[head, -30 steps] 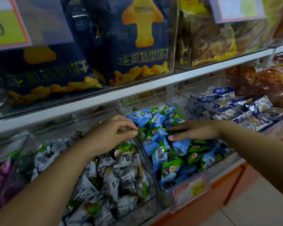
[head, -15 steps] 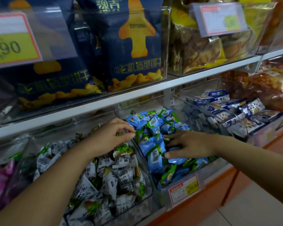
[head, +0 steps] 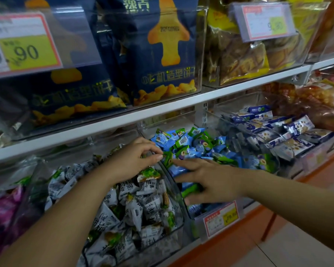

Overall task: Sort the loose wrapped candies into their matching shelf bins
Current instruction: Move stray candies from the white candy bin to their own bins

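Head view: two bare arms were seen reaching into a lower shelf (head: pixel 181 107) lined with clear bins. The left hand (head: pixel 135 160) was held over the far end of the left bin (head: pixel 169 175), right at the wall it shares with the middle bin (head: pixel 198 216). Its fingers (head: pixel 152 149) were curled, with the thumb tip drawn close to the fingertips. A speck of green showed between them, but whether a candy was pinched there could not be told.

The right hand (head: pixel 210 180) was laid on the blue and green candies (head: pixel 183 141) heaped in the middle bin. Its fingers (head: pixel 181 162) were straight and spread apart, and nothing was gripped. It was blurred.

The left bin was filled with grey-and-white candies (head: pixel 139 211), one with a green top (head: pixel 148 173) lying just below the left hand. A red-edged price tag (head: pixel 221 218) was clipped to the front of the middle bin. To the right, blue-and-white packets (head: pixel 289 135) were stacked in another bin. Navy biscuit bags (head: pixel 162 54) were stood on the shelf above, beside a yellow price card (head: pixel 25 43).
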